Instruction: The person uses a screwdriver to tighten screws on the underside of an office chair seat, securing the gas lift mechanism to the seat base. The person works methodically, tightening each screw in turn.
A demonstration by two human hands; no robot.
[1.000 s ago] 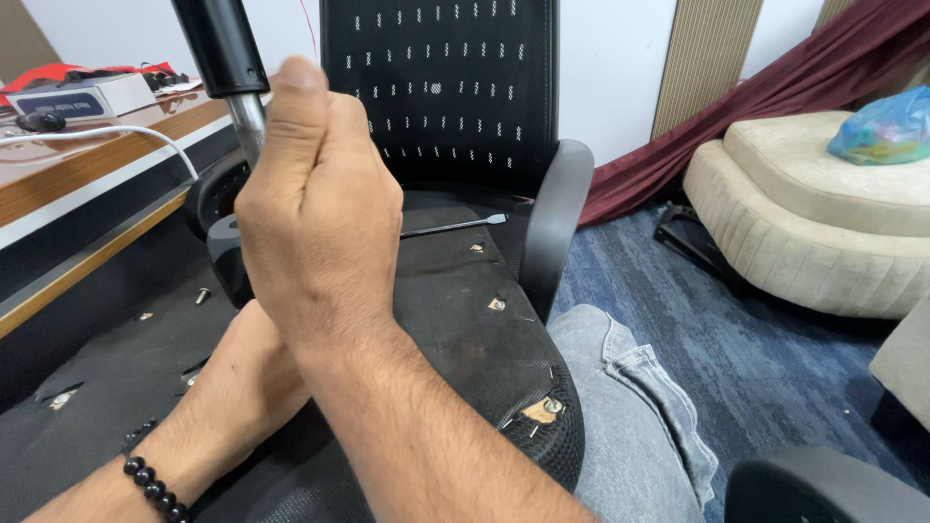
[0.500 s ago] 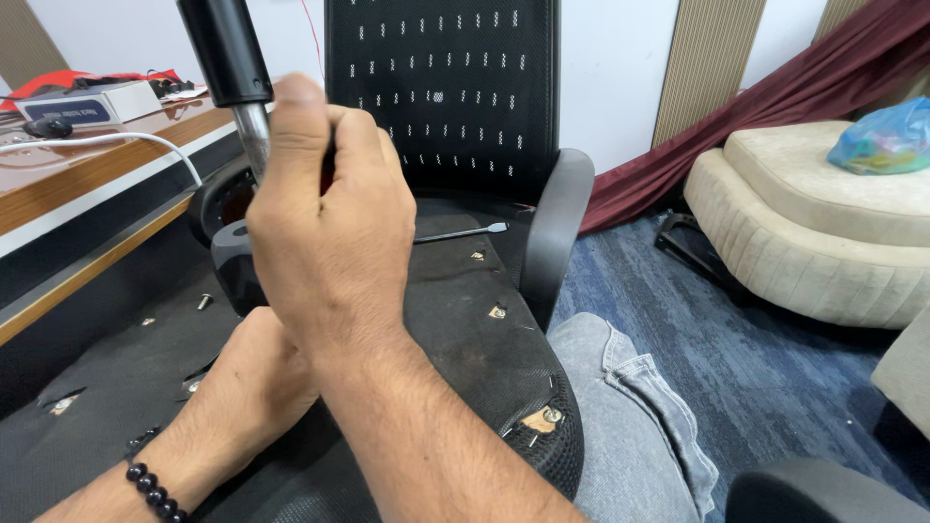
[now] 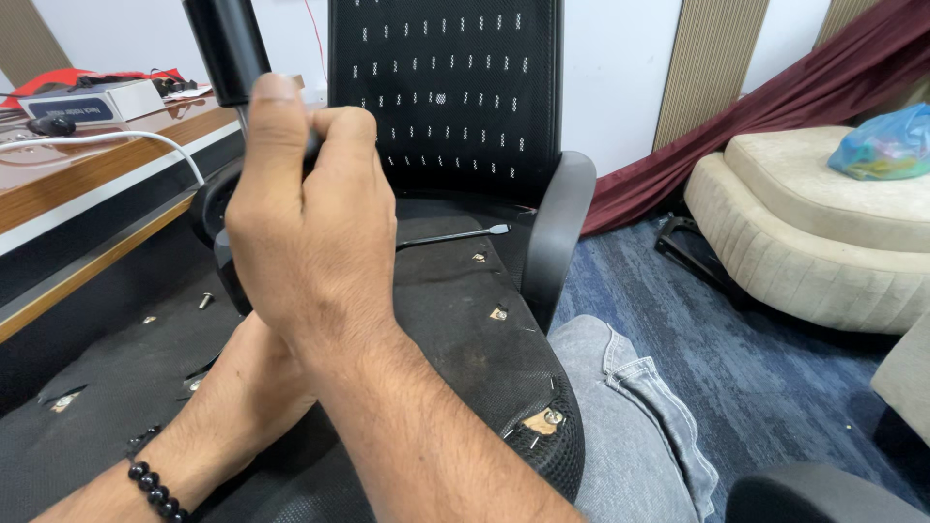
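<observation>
1. Chair (image 3: 455, 320) lies overturned beside the desk (image 3: 87, 208), underside of its seat up and torn in places; its black post (image 3: 228, 48) rises at upper left.
2. Right hand (image 3: 310, 228) is fisted around something at the post's base; what the fingers (image 3: 344, 131) hold is hidden.
3. Left hand (image 3: 266, 373) reaches beneath; its fingers cannot be told.
4. Loose screw (image 3: 204, 301) and screwdriver (image 3: 453, 235) rest on the seat, suggesting dismantling is partly done; the post is not yet off.
</observation>
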